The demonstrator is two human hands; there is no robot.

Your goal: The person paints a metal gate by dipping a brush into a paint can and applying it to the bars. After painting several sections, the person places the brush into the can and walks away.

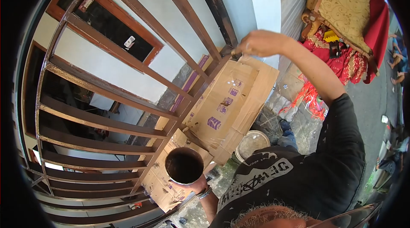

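My left hand (192, 184) holds up a round can (184, 166) with dark brown paint inside, gripping it from below and the side. My right hand (261, 43) is stretched out to the far end of the brown metal fence (171, 114), beside its bottom rail. Its fingers are closed on what looks like a small paintbrush (233, 52), mostly hidden by the hand. Flattened cardboard (243, 95) with purple print and brown spots lies along the rail, below both hands. Another cardboard piece (164, 179) lies behind the can.
A pale round bucket (253, 144) stands by my body. Red plastic strips (309, 100) lie on the ground near a gold upholstered chair (344, 8) with red cloth. Behind the fence are a white wall (128, 14) and a wood-framed window (115, 25). People are at the far right edge.
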